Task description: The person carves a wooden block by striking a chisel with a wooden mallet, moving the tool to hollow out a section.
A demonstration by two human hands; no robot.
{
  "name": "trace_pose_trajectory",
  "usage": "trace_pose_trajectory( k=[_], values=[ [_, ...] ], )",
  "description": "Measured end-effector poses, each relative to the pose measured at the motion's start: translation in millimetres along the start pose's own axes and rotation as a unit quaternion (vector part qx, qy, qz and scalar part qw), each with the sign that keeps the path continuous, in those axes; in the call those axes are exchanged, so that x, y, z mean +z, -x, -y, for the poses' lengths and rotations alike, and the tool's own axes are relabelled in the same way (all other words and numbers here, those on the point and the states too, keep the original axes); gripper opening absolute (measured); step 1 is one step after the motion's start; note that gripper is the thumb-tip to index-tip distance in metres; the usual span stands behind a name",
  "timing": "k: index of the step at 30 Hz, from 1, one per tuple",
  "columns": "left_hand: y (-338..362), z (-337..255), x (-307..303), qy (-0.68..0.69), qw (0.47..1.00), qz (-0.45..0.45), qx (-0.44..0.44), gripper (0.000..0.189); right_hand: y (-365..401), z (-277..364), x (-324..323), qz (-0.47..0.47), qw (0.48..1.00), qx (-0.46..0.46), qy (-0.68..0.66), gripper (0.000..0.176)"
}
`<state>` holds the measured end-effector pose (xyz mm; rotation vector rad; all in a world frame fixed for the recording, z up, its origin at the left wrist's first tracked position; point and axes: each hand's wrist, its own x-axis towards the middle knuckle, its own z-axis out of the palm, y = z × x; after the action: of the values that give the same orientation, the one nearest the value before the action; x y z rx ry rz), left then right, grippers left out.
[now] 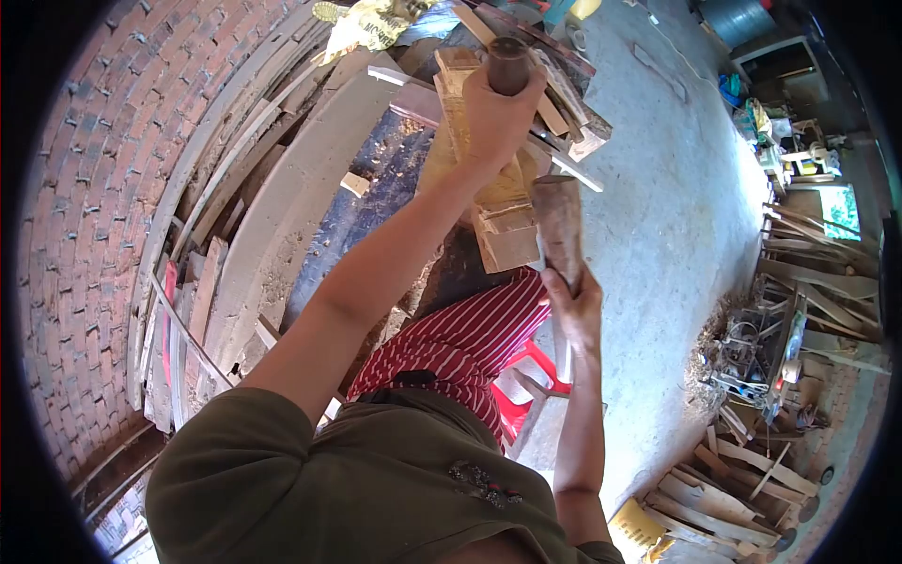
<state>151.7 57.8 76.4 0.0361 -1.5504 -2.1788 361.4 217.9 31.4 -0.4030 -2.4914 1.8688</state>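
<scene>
My left hand [498, 120] is closed around a dark, round-topped wooden handle [508, 68], seen from above; whatever lies below it is hidden by the hand. It is over a long yellowish wooden workpiece [507, 188], whose near end is a squared block. To the right and nearer my body, my right hand [575, 305] grips the lower end of a thick wooden mallet [559, 216]. The mallet stands beside the workpiece's near end, with its broad end pointing away from me. Wood chips and a small offcut [355, 184] lie on the dark blue surface to the left.
Boards [305, 169] are stacked along the brick wall [94, 207] at left. More wood pieces [587, 136] lie beyond the workpiece. A red stool [515, 414] stands near my legs. At right are a concrete floor [648, 282], scrap wood [723, 498] and a yellow container [637, 523].
</scene>
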Motion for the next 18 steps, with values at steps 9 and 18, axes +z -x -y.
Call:
trace_pose_trajectory(
  k=[9, 18],
  values=[
    [-12, 4, -30, 0.136, 0.986, 0.086, -0.044, 0.016, 23, 2, 32, 0.056, 0.996, 0.064, 0.012, 0.048],
    [-5, -11, -47, 0.136, 0.986, 0.094, -0.034, 0.014, 33, 15, 38, 0.091, 0.994, 0.038, 0.048, 0.042]
  ],
)
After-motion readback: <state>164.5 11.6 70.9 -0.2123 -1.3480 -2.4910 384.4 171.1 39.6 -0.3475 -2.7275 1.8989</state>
